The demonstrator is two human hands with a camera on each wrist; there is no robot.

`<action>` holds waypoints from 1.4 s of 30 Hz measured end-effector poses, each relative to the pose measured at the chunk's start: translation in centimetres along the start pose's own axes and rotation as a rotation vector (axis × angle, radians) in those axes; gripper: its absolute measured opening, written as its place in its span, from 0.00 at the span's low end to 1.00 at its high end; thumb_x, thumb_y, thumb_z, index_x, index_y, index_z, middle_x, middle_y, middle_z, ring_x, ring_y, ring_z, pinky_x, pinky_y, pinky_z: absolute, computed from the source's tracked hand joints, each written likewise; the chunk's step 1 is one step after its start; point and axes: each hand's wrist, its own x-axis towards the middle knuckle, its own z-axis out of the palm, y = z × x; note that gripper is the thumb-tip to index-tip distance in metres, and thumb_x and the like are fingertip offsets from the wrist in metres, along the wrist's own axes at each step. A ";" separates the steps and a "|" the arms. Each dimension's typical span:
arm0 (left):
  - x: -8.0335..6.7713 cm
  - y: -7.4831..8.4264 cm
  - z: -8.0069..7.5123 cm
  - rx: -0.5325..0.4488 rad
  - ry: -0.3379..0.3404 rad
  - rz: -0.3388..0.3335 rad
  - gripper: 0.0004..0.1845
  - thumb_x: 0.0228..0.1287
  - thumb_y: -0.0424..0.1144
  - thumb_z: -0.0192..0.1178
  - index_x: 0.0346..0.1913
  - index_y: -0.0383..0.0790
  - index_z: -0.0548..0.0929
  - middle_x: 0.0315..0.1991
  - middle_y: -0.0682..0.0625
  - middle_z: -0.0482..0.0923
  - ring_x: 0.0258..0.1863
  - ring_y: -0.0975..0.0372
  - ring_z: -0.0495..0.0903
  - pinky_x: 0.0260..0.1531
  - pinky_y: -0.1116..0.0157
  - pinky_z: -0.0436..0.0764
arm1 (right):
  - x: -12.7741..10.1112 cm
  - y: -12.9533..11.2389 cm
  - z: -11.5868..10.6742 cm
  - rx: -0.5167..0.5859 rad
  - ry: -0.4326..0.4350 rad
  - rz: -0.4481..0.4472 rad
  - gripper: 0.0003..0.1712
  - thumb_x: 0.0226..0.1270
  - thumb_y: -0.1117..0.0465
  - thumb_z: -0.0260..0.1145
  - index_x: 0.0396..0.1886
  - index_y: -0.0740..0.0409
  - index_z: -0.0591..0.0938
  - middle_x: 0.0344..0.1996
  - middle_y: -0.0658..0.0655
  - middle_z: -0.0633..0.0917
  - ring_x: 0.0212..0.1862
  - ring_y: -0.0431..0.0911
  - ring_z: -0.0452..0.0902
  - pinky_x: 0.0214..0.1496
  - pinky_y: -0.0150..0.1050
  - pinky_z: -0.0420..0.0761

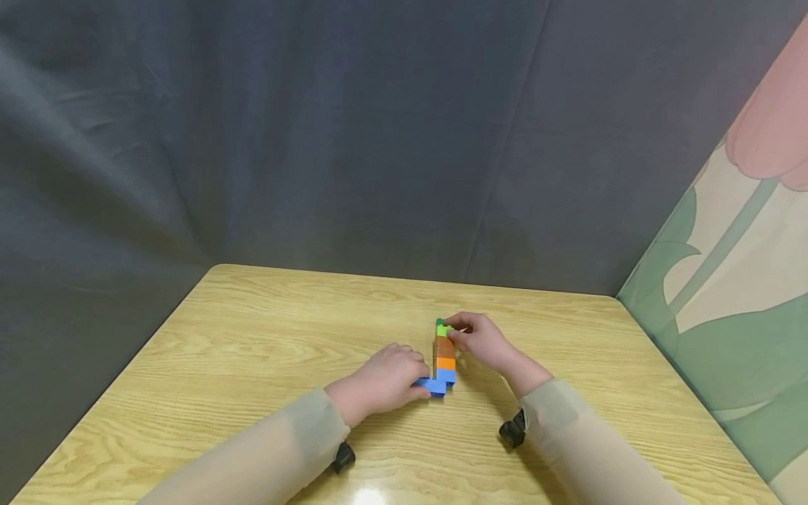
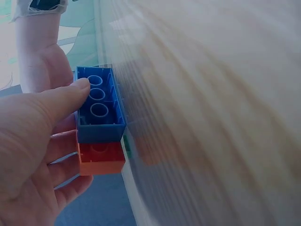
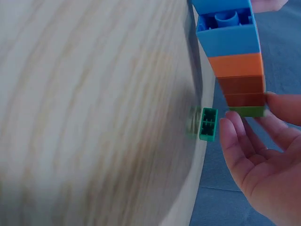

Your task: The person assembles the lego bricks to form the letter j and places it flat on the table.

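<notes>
A row of joined toy building bricks is held low over the table. The left hand (image 1: 391,379) grips the blue brick (image 1: 431,384) at its near end, the thumb lying on the hollow underside (image 2: 97,101) in the left wrist view. Joined to it come a second blue brick (image 1: 445,376), then an orange brick (image 1: 446,364), brown bricks (image 1: 445,347) and a lime green brick (image 1: 443,331) at the far end. The right hand (image 1: 482,342) pinches that far end between thumb and fingertips. Apart from the row, a dark green brick (image 3: 208,124) lies on the table near those fingertips.
The wooden table (image 1: 284,330) stands against a dark grey curtain (image 1: 379,140). A floral panel (image 1: 726,294) borders it on the right. Black wrist devices (image 1: 513,430) hang under both sleeves.
</notes>
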 end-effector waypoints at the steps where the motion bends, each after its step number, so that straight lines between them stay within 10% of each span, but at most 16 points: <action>1: 0.0 0.0 0.0 -0.009 -0.004 -0.002 0.10 0.65 0.52 0.66 0.38 0.50 0.87 0.33 0.62 0.76 0.33 0.66 0.70 0.41 0.64 0.71 | 0.0 0.1 0.1 0.000 -0.001 -0.001 0.13 0.73 0.68 0.60 0.53 0.68 0.80 0.41 0.60 0.82 0.37 0.48 0.76 0.40 0.44 0.79; 18: 0.2 0.2 0.0 -0.058 -0.004 -0.009 0.09 0.67 0.51 0.64 0.36 0.51 0.86 0.32 0.62 0.75 0.34 0.66 0.72 0.48 0.58 0.74 | 3.2 1.3 -2.1 -0.269 0.068 0.026 0.15 0.69 0.71 0.61 0.53 0.66 0.83 0.46 0.64 0.82 0.45 0.55 0.76 0.45 0.47 0.77; 42: 1.1 -0.1 0.5 -0.087 0.006 0.003 0.11 0.66 0.53 0.64 0.39 0.51 0.88 0.32 0.62 0.77 0.32 0.68 0.73 0.41 0.63 0.72 | 3.4 2.2 -1.0 -0.129 0.023 0.119 0.15 0.70 0.72 0.59 0.54 0.68 0.82 0.36 0.62 0.81 0.26 0.46 0.72 0.28 0.36 0.74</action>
